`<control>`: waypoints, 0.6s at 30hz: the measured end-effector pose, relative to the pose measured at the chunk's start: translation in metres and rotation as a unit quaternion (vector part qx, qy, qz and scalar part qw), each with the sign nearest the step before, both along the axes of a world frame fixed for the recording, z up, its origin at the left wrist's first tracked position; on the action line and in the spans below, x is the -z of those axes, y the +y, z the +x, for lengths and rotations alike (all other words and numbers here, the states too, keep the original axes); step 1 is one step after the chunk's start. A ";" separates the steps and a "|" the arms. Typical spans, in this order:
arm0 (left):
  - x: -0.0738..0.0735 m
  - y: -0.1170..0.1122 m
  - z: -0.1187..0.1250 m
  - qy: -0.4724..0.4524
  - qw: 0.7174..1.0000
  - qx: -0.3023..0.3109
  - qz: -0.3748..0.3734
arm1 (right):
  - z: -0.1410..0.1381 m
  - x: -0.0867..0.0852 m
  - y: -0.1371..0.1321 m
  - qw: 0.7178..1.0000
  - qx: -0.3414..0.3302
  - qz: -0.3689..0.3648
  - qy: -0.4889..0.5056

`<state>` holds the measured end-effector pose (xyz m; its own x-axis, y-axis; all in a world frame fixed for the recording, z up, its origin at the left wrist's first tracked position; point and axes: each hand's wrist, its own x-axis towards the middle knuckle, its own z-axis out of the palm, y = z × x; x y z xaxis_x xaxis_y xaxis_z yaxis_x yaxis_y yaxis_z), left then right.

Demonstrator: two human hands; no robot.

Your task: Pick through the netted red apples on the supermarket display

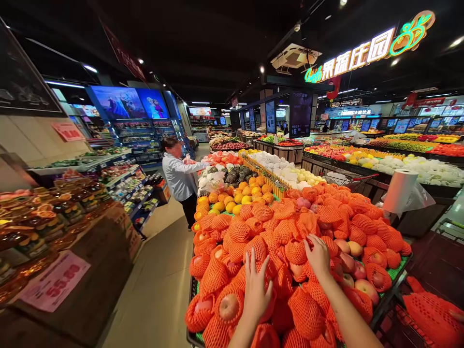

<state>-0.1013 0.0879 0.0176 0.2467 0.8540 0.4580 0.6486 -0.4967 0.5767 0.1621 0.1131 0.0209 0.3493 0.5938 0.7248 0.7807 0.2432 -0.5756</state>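
A large display is heaped with apples in orange foam nets. My left hand lies on the netted apples at the near middle, its fingers spread and pointing forward. A little farther forward on the right, my right hand has bent fingers closed on the edge of an orange foam net; its fingertips are partly hidden. Just left of this hand sits a netted apple. To its right, several bare apples show among the nets.
Beyond the apples lie yellow mangoes and dark netted fruit. A person reaches over the display's far left side. A plastic bag roll stands at right, above a cart with orange netting. Bottled goods line the left.
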 end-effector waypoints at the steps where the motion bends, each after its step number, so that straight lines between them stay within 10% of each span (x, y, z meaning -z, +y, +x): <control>1: -0.005 -0.008 0.000 -0.034 0.999 0.012 -0.025 | -0.010 -0.003 -0.012 1.000 -0.001 0.020 -0.001; 8: -0.017 -0.050 0.015 -0.243 0.937 0.109 -0.225 | -0.096 -0.010 -0.116 0.988 -0.147 0.033 -0.014; 14: -0.017 -0.064 -0.003 -0.139 0.985 0.062 -0.085 | -0.069 -0.010 -0.153 0.992 -0.120 0.008 0.047; 18: -0.016 -0.084 -0.006 0.001 0.989 0.126 0.080 | -0.064 0.017 -0.166 0.962 -0.194 -0.169 0.093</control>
<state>-0.1076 0.0036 0.0331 0.4428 0.6818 0.5823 0.4937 -0.7275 0.4764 0.0976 -0.0526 0.0037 0.1577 0.8968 0.4133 0.5451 0.2700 -0.7937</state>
